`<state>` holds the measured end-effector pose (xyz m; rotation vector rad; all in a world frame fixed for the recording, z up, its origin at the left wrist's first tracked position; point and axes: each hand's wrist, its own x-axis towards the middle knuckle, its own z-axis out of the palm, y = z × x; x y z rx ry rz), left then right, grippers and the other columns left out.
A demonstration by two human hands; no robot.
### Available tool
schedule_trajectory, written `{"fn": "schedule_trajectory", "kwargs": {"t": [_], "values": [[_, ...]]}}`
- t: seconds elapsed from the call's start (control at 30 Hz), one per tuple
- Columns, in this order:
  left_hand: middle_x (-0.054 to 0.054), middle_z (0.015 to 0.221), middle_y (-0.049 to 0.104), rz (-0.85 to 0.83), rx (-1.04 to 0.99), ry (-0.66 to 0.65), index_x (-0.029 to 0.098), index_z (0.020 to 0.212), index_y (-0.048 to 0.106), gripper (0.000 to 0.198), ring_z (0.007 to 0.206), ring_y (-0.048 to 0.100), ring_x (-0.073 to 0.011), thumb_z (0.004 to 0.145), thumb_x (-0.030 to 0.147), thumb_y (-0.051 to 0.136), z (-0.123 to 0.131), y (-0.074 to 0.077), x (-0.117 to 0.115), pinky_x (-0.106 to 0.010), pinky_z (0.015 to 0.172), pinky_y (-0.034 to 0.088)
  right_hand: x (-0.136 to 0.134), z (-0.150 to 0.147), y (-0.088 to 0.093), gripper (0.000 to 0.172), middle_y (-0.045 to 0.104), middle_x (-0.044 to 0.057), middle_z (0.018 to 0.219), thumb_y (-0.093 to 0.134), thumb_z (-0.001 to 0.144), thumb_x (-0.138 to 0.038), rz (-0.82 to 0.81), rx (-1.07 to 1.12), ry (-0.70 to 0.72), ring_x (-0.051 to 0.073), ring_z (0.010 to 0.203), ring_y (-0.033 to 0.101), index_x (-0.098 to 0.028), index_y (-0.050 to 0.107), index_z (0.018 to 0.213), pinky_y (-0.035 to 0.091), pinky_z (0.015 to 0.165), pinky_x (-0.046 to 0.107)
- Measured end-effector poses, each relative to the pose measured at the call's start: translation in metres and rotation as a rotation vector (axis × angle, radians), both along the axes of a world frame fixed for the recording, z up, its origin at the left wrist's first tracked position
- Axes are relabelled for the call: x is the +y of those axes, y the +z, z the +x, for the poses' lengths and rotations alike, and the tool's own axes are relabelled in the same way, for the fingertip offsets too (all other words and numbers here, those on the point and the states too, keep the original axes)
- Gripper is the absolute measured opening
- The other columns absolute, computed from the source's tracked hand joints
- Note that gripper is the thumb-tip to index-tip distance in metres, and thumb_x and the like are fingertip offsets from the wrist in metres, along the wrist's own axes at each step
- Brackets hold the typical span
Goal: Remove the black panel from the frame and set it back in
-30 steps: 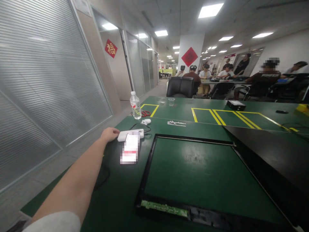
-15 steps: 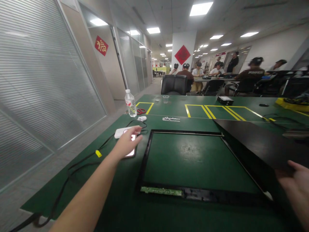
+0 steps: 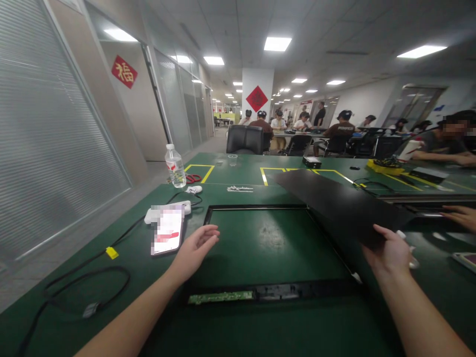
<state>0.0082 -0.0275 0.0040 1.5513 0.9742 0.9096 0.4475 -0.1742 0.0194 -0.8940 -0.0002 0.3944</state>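
A thin black flat panel (image 3: pixel 330 198) is raised and tilted over the right side of a black rectangular frame (image 3: pixel 293 290). My right hand (image 3: pixel 390 255) grips the panel by its near right corner, thumb on top. My left hand (image 3: pixel 197 250) hovers by the frame's left side, fingers stretched out and holding nothing. Along the frame's near bar lies a strip of green circuit board (image 3: pixel 221 296). Left of my left hand, a phone (image 3: pixel 169 235) with a lit screen leans on a white power strip (image 3: pixel 152 214).
Toward the back left stand a water bottle (image 3: pixel 174 166) and red-handled scissors (image 3: pixel 194 178). A black cable (image 3: pixel 128 235) runs along the left. Small white parts (image 3: pixel 240 189) lie behind the frame. At right, another person's hand (image 3: pixel 461 215) reaches over the table.
The view has turned right. My left hand has moved from over the phone toward the frame. The panel, still in my right hand, now shows more fully, and another person has come into view.
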Motion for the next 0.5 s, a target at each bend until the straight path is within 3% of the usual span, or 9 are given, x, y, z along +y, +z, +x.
{"fn": "schedule_trajectory", "kwargs": {"t": [0.13, 0.3, 0.4, 0.5], "values": [[-0.016, 0.117, 0.074, -0.236, -0.204, 0.042, 0.016, 0.121, 0.063, 0.056, 0.108, 0.071, -0.0305, 0.078, 0.049, 0.075, 0.001, 0.003, -0.001, -0.044, 0.100, 0.053, -0.005, -0.016, 0.008, 0.037, 0.075, 0.006, 0.098, 0.060, 0.070, -0.010, -0.125, -0.034, 0.164, 0.023, 0.086, 0.072, -0.020, 0.070, 0.104, 0.061, 0.087, 0.041], [-0.023, 0.126, 0.070, -0.494, -0.506, 0.032, 0.012, 0.134, 0.056, 0.061, 0.114, 0.070, -0.0315, 0.088, 0.051, 0.059, 0.001, 0.012, -0.001, -0.043, 0.099, 0.054, -0.008, -0.014, 0.004, 0.045, 0.077, 0.011, 0.099, 0.056, 0.071, -0.022, -0.347, -0.185, 0.383, 0.032, 0.095, 0.073, -0.024, 0.071, 0.114, 0.061, 0.086, 0.049], [-0.020, 0.114, 0.074, -0.529, -0.572, 0.036, 0.013, 0.127, 0.062, 0.058, 0.108, 0.071, -0.0321, 0.088, 0.055, 0.055, -0.001, 0.018, 0.000, -0.045, 0.094, 0.057, -0.008, -0.018, 0.007, 0.054, 0.076, 0.013, 0.104, 0.056, 0.069, -0.026, -0.409, -0.148, 0.492, 0.036, 0.099, 0.072, -0.023, 0.069, 0.121, 0.058, 0.088, 0.054], [-0.012, 0.089, 0.077, -0.514, -0.529, 0.066, 0.017, 0.110, 0.070, 0.053, 0.099, 0.073, -0.0353, 0.084, 0.060, 0.055, -0.008, 0.023, 0.001, -0.046, 0.085, 0.059, -0.009, -0.025, 0.011, 0.058, 0.075, 0.014, 0.111, 0.054, 0.069, -0.026, -0.408, -0.156, 0.530, 0.036, 0.105, 0.071, -0.023, 0.068, 0.125, 0.056, 0.091, 0.053]]}}
